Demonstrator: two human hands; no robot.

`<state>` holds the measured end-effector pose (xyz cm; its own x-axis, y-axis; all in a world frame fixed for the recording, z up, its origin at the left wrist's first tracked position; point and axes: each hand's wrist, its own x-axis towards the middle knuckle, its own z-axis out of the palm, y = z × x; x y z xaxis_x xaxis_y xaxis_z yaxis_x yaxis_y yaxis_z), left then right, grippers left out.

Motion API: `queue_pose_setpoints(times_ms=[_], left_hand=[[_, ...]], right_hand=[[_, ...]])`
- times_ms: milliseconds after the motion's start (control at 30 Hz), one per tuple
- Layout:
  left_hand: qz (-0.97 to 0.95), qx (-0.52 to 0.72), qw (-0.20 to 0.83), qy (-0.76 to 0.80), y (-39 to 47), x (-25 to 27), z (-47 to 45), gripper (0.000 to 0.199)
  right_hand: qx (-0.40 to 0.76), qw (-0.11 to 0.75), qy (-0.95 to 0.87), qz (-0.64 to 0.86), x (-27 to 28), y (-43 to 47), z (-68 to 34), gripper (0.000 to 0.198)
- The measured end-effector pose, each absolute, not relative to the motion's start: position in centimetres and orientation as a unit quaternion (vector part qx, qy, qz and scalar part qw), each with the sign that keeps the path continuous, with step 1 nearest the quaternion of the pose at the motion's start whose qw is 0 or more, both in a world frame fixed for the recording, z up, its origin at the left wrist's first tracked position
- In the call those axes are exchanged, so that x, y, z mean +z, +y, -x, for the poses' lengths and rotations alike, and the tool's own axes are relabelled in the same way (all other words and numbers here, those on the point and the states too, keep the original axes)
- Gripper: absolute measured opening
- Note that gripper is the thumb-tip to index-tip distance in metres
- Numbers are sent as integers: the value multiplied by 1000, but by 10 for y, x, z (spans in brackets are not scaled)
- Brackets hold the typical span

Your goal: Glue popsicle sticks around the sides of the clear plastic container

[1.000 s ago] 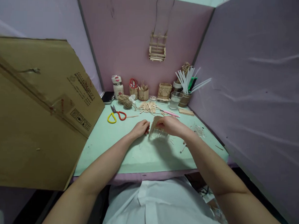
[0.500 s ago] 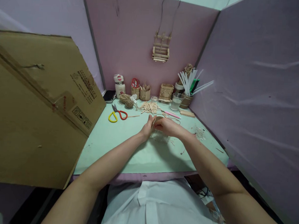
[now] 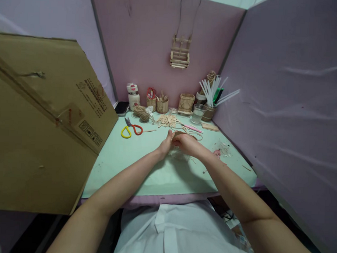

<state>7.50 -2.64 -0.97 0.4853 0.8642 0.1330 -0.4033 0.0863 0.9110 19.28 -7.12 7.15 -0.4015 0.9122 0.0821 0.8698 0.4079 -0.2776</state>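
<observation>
Over the middle of the table, my left hand [image 3: 166, 144] is closed on the left edge of a small brown piece [image 3: 179, 133] that looks like cardboard with a braided or scalloped rim. My right hand [image 3: 186, 144] reaches over the same piece, its fingers bent and pinched against the inner side near my left thumb. Most of the piece is hidden behind my right hand, so its full shape cannot be made out. A length of twine [image 3: 199, 137] curls on the table just beyond my right hand.
Scissors [image 3: 132, 127] with yellow and red handles lie left. Behind are a twine ball [image 3: 141, 113], loose wooden sticks [image 3: 168, 120], a pink pen [image 3: 194, 128] and a clear cup [image 3: 198, 113]. Scraps [image 3: 223, 148] lie right. A large cardboard sheet [image 3: 46, 137] stands left.
The brown piece has tilted a little, so more of its rim shows above my right hand. Both hands keep nearly the same place, and the view has shifted slightly.
</observation>
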Motion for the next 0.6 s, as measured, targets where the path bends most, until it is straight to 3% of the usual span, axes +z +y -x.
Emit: queue_pose_setpoints(times_ms=[400, 600], left_hand=[[-490, 449, 704, 250, -30, -3, -77, 69], [-496, 438, 711, 238, -32, -2, -75, 79]], right_hand=[[98, 114, -832, 534, 74, -72, -190, 23], [105, 119, -842, 515, 74, -71, -192, 22]])
